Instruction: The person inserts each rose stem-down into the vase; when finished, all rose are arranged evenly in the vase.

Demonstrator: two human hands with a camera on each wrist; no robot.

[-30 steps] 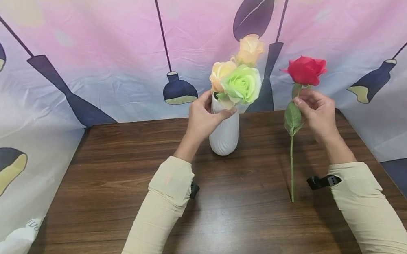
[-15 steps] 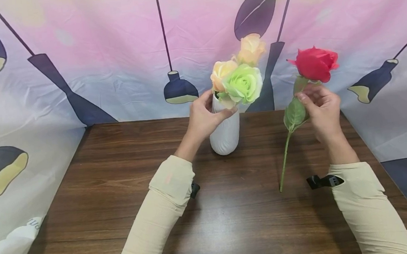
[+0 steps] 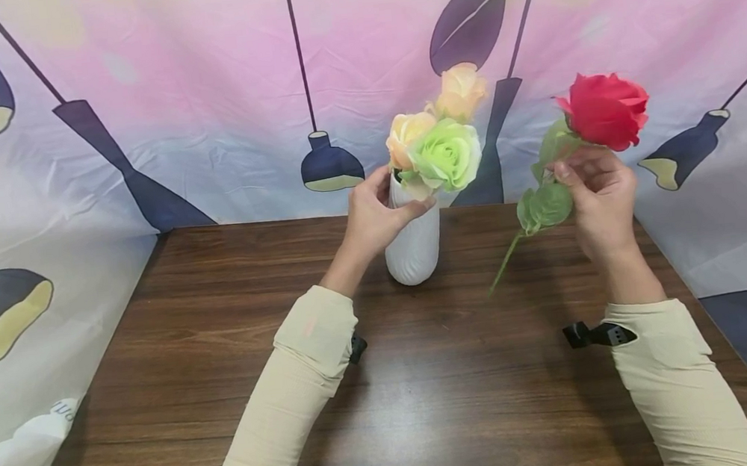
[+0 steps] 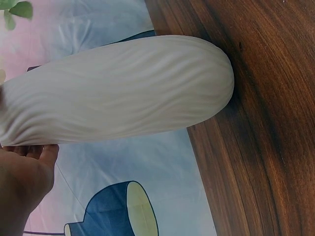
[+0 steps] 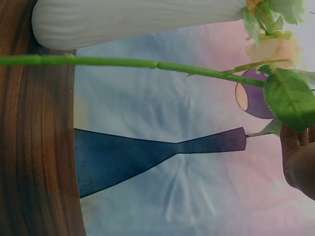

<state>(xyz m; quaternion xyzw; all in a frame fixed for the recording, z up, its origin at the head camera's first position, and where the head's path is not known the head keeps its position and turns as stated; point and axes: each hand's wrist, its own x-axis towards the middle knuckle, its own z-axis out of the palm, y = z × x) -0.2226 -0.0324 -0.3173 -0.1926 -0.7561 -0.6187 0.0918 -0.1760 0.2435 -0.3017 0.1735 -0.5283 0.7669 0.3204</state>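
A white vase (image 3: 412, 248) with a wavy, ridged surface stands upright on the wooden table. In it are a green rose (image 3: 448, 154) and two peach roses (image 3: 461, 92). My left hand (image 3: 375, 214) grips the vase near its rim, thumb across the front. To the right, my right hand (image 3: 602, 192) pinches a red rose (image 3: 608, 111) by the stem just under the bloom. That rose tilts, its bloom to the upper right and its green stem (image 5: 123, 62) slanting down toward the vase. Leaves partly hide the fingertips of the right hand.
The dark wooden table (image 3: 403, 395) reaches back to a hanging cloth (image 3: 225, 90) printed with lamps. Cloth also borders both sides. A white plastic bag (image 3: 26, 454) lies at the left edge. Black camera straps (image 3: 599, 333) sit at the wrists.
The red rose has tipped, its bloom rising to the right and its stem end swinging up and left. My right hand has shifted slightly right; the left hand and vase stay put.
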